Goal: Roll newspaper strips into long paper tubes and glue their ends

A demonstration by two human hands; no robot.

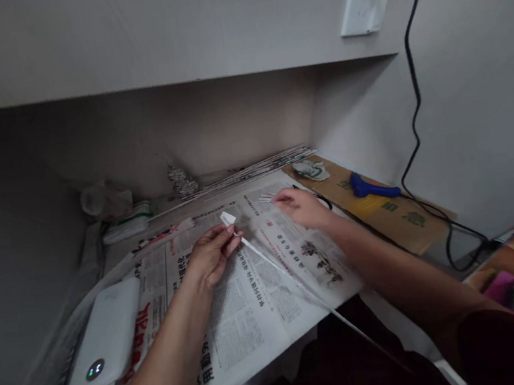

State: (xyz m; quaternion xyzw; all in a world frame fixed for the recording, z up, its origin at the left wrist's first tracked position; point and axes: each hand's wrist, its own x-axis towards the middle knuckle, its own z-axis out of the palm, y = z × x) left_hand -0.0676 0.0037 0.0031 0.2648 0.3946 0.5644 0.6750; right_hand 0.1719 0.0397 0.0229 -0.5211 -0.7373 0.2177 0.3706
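Beneath pale wall, over spread newspaper: holding thin white strip pinched in left hand, slanting down past the near edge. Reaching right hand, fingers curled, to small white slips; cannot tell whether gripping any. Off to right, blue glue gun on cardboard.

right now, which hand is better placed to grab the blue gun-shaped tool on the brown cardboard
Probably the right hand: it is nearer the blue gun-shaped tool, while the left hand pinches the long, thin white strip.
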